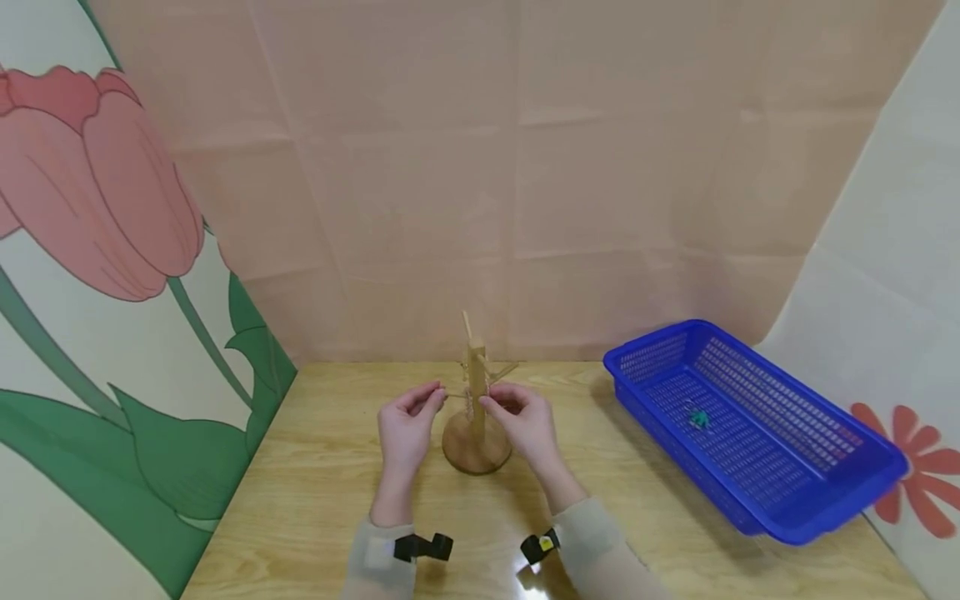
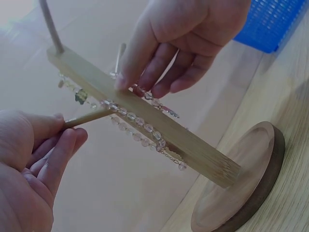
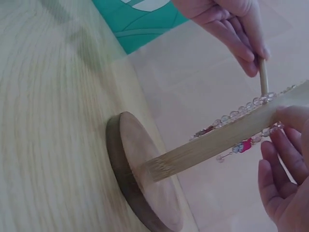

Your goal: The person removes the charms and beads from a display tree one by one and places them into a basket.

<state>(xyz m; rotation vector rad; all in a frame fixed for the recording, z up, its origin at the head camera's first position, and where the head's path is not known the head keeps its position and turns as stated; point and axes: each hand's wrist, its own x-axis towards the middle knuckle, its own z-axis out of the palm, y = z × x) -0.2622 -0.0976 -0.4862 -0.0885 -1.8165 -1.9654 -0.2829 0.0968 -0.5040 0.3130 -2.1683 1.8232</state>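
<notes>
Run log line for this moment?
left hand: pinches peg | right hand: holds post | beaded bracelets: on stand | blue basket: green item inside

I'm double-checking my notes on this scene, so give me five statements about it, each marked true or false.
1. The left hand pinches a peg of the wooden jewellery stand. True.
2. A small green item lies in the blue plastic basket. True.
3. The right hand is inside the basket. False: the right hand is at the stand.
4. The base of the stand is square. False: the base is round.
5. At least one beaded bracelet hangs on the stand. True.
</notes>
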